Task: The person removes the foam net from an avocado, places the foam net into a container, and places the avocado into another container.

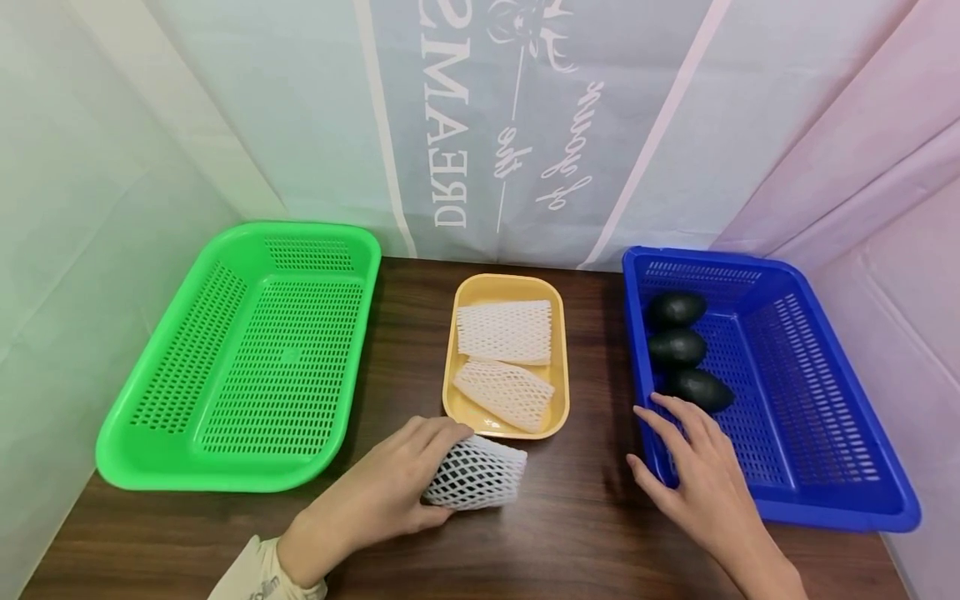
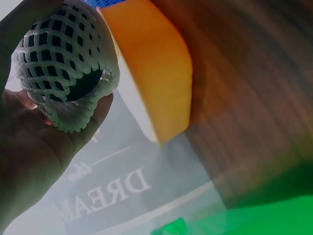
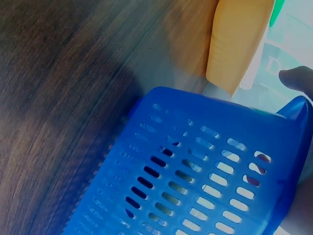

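My left hand grips a dark avocado wrapped in a white foam net sleeve, just in front of the yellow tray. In the left wrist view the dark skin shows through the mesh of the net, with fingers and thumb around it. Over the near left rim of the blue basket hovers my right hand, its fingers spread and holding nothing; whether it touches the rim I cannot tell. Inside that basket, along its left wall, lie three dark avocados. The nearest sits just beyond my right fingertips.
A yellow tray in the middle holds two flat white foam nets. At the left stands a green perforated basket with nothing in it. Behind them hangs a grey printed cloth over the back of the brown wooden table.
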A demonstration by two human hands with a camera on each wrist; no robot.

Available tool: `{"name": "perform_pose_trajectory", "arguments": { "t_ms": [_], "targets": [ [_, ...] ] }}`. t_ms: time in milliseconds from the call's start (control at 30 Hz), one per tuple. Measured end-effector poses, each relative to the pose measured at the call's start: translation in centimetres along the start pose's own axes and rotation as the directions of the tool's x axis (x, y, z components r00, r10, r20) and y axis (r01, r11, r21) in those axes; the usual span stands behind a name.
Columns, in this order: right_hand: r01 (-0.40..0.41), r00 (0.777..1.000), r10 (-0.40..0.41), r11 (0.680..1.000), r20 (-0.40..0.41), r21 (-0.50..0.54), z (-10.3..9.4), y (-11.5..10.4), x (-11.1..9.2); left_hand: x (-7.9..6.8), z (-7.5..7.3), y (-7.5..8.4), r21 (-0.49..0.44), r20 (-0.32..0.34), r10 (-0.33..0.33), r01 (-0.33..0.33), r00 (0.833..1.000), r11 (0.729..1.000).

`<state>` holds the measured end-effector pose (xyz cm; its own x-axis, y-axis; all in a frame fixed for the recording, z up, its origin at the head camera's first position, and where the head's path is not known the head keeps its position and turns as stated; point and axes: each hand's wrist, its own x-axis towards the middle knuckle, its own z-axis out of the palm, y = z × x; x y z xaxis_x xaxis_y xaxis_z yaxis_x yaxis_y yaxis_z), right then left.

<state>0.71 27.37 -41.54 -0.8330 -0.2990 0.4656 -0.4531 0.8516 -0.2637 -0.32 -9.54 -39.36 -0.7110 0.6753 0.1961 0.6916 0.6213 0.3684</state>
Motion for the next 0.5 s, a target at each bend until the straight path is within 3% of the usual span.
{"name": "perform_pose_trajectory", "arguments": {
  "t_ms": [267,500],
  "targets": [
    [0.066,0.997,-0.066,0.998,-0.035,0.006,0.7,-1.5,0.3,-0.1,2.0,-0.2,0.022,0.043,-0.016,0.015,0.999,1.000],
    [0.179,0.979,-0.164,0.975,-0.119,0.133,1.7,-3.6,0.5,0.0,3.5,-0.6,0.047,0.045,-0.002,0.000,0.999,0.999]
  ]
}}
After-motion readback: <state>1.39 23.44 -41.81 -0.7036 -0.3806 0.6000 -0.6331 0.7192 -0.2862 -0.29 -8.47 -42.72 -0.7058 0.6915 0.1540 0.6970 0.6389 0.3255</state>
